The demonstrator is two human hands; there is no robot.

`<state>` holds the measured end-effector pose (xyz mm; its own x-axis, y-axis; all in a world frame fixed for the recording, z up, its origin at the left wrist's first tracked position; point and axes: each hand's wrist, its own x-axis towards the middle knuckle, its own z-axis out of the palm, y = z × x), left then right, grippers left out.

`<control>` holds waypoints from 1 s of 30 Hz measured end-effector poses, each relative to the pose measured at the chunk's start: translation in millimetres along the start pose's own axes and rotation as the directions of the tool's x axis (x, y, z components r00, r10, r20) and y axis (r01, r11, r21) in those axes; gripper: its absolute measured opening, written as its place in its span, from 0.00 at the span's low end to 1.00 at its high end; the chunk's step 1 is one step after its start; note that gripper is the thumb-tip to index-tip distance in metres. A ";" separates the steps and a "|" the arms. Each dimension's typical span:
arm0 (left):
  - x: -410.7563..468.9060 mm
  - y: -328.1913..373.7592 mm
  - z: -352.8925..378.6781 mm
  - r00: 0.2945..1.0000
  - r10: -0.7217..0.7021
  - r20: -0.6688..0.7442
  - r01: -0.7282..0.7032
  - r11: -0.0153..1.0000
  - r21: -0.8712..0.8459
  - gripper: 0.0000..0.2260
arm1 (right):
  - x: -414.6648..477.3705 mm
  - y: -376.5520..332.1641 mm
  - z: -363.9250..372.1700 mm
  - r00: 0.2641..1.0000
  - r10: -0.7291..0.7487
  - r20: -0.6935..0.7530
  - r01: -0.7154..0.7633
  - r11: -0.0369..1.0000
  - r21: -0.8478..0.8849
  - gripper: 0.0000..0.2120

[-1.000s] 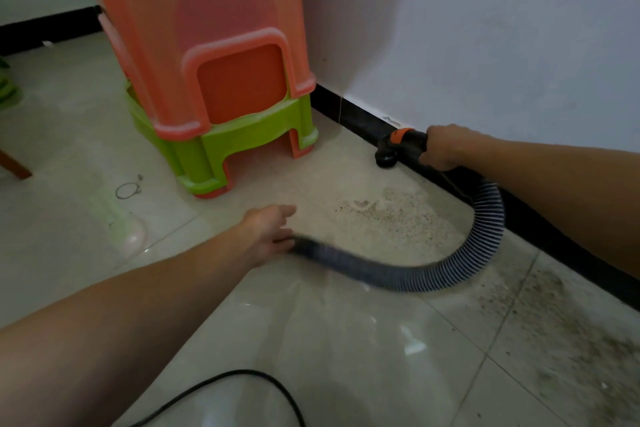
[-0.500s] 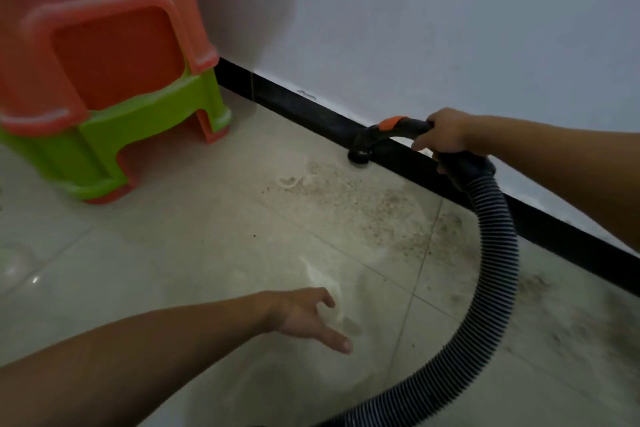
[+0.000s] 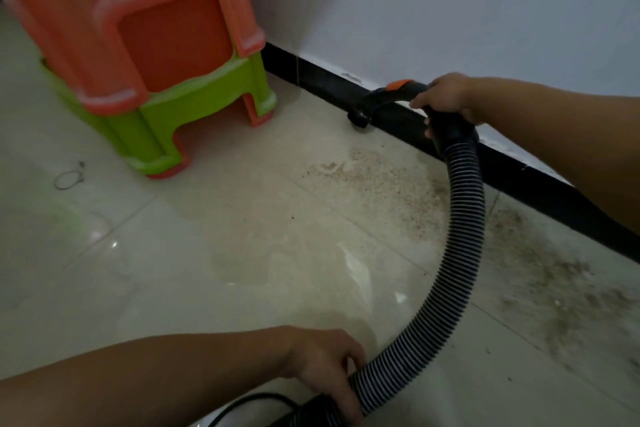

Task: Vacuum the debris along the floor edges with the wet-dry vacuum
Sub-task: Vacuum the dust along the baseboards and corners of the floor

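Observation:
My right hand grips the black handle of the vacuum hose, which has an orange slider on top. The nozzle touches the floor right against the black baseboard. The ribbed grey-black hose curves down from the handle toward the bottom of the view. My left hand is closed around the hose's lower end there. Brown gritty debris is spread over the tiles beside the baseboard, and a darker patch of debris lies at the right.
Stacked orange and green plastic stools stand at the upper left near the wall corner. A small wire ring lies on the tiles to their left. A black cable runs along the bottom edge. The white wall rises behind the baseboard.
My left hand has come back from the open floor and closed on the hose's lower end. The view swung back toward the stools; my right hand stays on the handle at the baseboard.

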<state>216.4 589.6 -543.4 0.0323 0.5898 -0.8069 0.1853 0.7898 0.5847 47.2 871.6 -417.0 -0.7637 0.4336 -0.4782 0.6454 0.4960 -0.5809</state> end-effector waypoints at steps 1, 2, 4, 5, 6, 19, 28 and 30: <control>-0.2 -0.4 2.5 0.999 0.008 -0.038 -0.007 0.999 0.046 0.24 | 0.0 0.9 -1.5 1.000 -0.005 0.002 0.005 1.000 -0.005 0.22; -0.4 -2.1 2.9 0.997 0.006 -0.083 0.001 0.996 0.091 0.23 | 0.4 2.3 -4.0 1.000 -0.010 0.001 0.010 1.000 -0.019 0.21; -4.7 -12.1 -5.5 0.969 -0.008 -0.246 0.053 0.983 0.178 0.22 | 0.6 6.8 -11.4 1.000 -0.027 0.003 0.028 0.996 -0.083 0.21; -10.3 -19.8 -15.9 0.929 -0.004 -0.369 0.090 0.972 0.217 0.20 | 0.5 11.0 -15.8 0.999 -0.031 0.006 0.032 0.992 -0.120 0.20; -19.1 -29.0 -30.5 0.868 0.007 -0.496 0.134 0.959 0.249 0.19 | 0.3 16.6 -19.9 1.000 -0.027 0.010 0.028 0.988 -0.149 0.20; -86.6 -92.8 -99.7 0.575 0.159 -0.803 0.462 0.747 0.479 0.09 | -18.6 81.3 -26.2 0.993 -0.004 0.117 0.009 0.999 -0.035 0.12; -59.0 -65.5 -90.4 0.716 0.219 -0.663 0.451 0.580 0.679 0.11 | -12.2 83.1 -20.4 0.993 -0.108 0.047 0.110 0.992 -0.063 0.17; -64.6 -70.3 -90.5 0.730 0.180 -0.659 0.452 0.596 0.664 0.11 | -11.3 83.7 -15.8 0.985 -0.098 0.145 0.106 0.993 -0.048 0.17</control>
<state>112.5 511.3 -524.8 -0.5905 0.6840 -0.4283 0.7769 0.6256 -0.0719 110.1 920.0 -449.8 -0.8173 0.2697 -0.5092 0.5609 0.5746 -0.5960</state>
